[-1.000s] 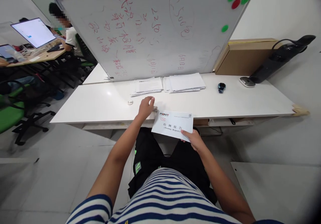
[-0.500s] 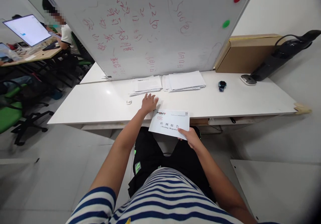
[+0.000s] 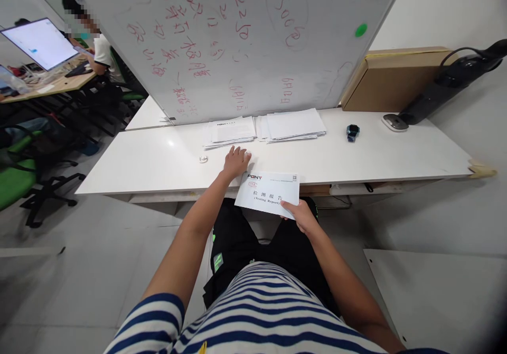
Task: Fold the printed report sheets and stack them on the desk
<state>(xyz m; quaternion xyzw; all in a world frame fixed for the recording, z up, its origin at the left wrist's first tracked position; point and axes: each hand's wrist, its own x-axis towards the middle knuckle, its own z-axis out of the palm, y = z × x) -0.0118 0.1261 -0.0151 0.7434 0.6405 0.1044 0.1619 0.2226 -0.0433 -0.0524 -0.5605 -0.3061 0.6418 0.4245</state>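
My right hand [image 3: 300, 214] grips a white paper report [image 3: 273, 187] by its lower right corner, thumb on top. Printed on the report are "PONY" and "Testing Report", with a small red stamp. It is held at the table's front edge, over my lap. My left hand [image 3: 236, 161] rests at the tabletop, just beyond the report's upper left corner. Its fingers are curled, and a small white thing [image 3: 248, 154] shows at the thumb; its kind I cannot make out. To the left lies a small white round object [image 3: 203, 159].
Behind my left hand lies a stack of papers [image 3: 232, 131], with another paper stack [image 3: 295, 125] to its right. A whiteboard [image 3: 253, 42] stands behind them. Farther right are a watch [image 3: 352, 132], a mouse [image 3: 395, 122], a black bottle [image 3: 447, 87] and a cardboard box [image 3: 392, 79]. A person [image 3: 105, 55] sits far left.
The fingers of my left hand have curled in, and a small white thing now shows at its thumb. My right hand keeps the report in nearly the same place. The view has shifted slightly.
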